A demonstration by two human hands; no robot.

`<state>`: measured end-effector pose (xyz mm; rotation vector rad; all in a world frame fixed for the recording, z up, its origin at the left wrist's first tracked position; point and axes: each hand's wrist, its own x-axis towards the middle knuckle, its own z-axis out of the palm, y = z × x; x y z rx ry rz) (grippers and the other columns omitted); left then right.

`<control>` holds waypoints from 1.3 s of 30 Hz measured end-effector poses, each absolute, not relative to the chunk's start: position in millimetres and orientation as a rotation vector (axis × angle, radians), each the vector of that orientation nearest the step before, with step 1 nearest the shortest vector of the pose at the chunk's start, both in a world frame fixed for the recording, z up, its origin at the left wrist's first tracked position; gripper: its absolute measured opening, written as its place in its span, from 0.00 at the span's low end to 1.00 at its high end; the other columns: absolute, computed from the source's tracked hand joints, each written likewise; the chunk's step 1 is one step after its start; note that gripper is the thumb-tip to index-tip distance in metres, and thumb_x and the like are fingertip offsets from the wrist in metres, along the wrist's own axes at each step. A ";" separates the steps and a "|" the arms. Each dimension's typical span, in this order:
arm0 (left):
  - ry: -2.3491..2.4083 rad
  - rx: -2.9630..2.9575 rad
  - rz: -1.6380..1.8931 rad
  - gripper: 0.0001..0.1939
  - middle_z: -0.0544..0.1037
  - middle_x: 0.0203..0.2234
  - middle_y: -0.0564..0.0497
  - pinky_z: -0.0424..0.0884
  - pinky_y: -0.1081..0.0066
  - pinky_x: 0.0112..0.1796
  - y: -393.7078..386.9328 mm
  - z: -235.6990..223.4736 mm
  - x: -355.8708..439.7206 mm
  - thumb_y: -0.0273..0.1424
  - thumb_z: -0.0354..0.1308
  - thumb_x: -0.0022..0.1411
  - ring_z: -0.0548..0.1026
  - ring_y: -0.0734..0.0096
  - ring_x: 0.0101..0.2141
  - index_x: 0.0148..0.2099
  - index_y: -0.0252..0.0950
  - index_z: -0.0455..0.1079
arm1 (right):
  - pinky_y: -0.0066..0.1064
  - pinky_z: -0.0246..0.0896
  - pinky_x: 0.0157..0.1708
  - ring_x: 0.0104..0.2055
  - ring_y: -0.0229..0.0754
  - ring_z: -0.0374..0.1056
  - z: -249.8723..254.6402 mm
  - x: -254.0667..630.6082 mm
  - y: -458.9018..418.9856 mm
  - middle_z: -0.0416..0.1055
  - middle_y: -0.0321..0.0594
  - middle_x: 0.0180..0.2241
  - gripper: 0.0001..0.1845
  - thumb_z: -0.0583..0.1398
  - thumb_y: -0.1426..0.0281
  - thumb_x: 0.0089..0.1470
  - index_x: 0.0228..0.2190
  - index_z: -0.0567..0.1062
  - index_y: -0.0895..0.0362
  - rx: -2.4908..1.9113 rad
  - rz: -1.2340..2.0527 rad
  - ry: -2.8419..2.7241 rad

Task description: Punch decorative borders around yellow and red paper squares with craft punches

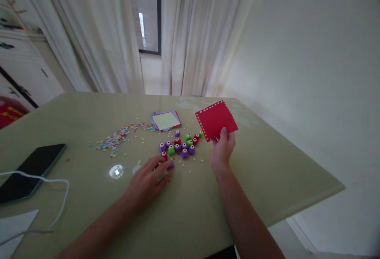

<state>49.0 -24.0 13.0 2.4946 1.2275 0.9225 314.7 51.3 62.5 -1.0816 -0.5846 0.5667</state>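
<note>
My right hand (222, 150) pinches the lower edge of a red paper square (216, 120) whose border is punched with small holes; it is held just above the olive table (267, 172). My left hand (150, 178) rests on the table with its fingers curled around a purple punch (170, 165) at the near side of a cluster of several small purple, green and red paper punches (181, 145). A red punch (164, 155) sits right by my fingertips.
A stack of coloured paper sheets (166, 120) lies behind the punches. Confetti scraps (114, 138) are scattered to the left. A black phone (28, 172) with a white cable (59, 195) lies at the left edge, white paper (13, 227) nearby. Curtains (192, 33) hang behind.
</note>
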 end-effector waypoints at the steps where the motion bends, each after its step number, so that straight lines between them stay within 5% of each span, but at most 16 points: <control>1: 1.259 2.528 0.884 0.17 0.80 0.52 0.43 0.79 0.58 0.53 -22.1 10.5 50.6 0.37 0.58 0.74 0.81 0.54 0.52 0.62 0.44 0.75 | 0.29 0.69 0.32 0.39 0.43 0.75 66.1 316.0 50.5 0.78 0.46 0.48 0.27 0.60 0.52 0.58 0.54 0.71 0.52 -1.080 0.539 -0.613; 9: 1.323 2.607 0.800 0.13 0.80 0.52 0.42 0.78 0.53 0.54 -9.5 14.3 43.1 0.33 0.53 0.75 0.81 0.52 0.52 0.54 0.41 0.77 | 0.35 0.72 0.44 0.42 0.48 0.78 102.8 349.1 -4.2 0.81 0.47 0.42 0.14 0.58 0.62 0.67 0.47 0.78 0.55 -1.274 0.128 -1.365; 12: 1.325 2.615 0.775 0.13 0.81 0.50 0.41 0.78 0.53 0.53 2.6 16.7 38.8 0.32 0.53 0.73 0.81 0.51 0.50 0.52 0.39 0.78 | 0.38 0.70 0.50 0.47 0.50 0.77 104.5 377.3 -26.8 0.82 0.49 0.45 0.16 0.54 0.69 0.67 0.45 0.81 0.55 -1.347 0.014 -1.691; 21: 1.353 2.627 0.742 0.13 0.82 0.47 0.41 0.78 0.51 0.52 44.2 26.1 52.7 0.27 0.52 0.70 0.81 0.50 0.49 0.49 0.40 0.78 | 0.35 0.65 0.39 0.35 0.48 0.77 93.4 436.0 -20.1 0.84 0.46 0.35 0.12 0.58 0.71 0.60 0.37 0.84 0.57 -1.735 0.343 -1.939; 29: 1.259 2.687 0.762 0.10 0.79 0.48 0.43 0.74 0.54 0.54 61.2 28.8 80.2 0.34 0.59 0.72 0.78 0.52 0.51 0.51 0.39 0.76 | 0.31 0.58 0.34 0.33 0.45 0.75 86.8 384.9 -20.9 0.83 0.45 0.32 0.10 0.61 0.78 0.58 0.34 0.83 0.59 -1.721 0.464 -2.109; 35: 1.222 2.717 0.798 0.13 0.78 0.47 0.42 0.73 0.52 0.53 78.6 31.5 84.9 0.37 0.54 0.76 0.76 0.52 0.50 0.52 0.38 0.76 | 0.31 0.54 0.33 0.31 0.43 0.72 100.1 367.9 -25.0 0.81 0.43 0.30 0.11 0.59 0.78 0.60 0.31 0.82 0.59 -1.730 0.403 -2.104; 39: 1.064 2.797 0.737 0.15 0.80 0.51 0.45 0.71 0.54 0.56 70.7 34.9 85.4 0.45 0.62 0.71 0.76 0.53 0.52 0.53 0.43 0.76 | 0.31 0.52 0.31 0.29 0.43 0.70 101.4 373.5 -30.4 0.80 0.43 0.28 0.11 0.59 0.79 0.58 0.29 0.81 0.59 -1.788 0.397 -2.079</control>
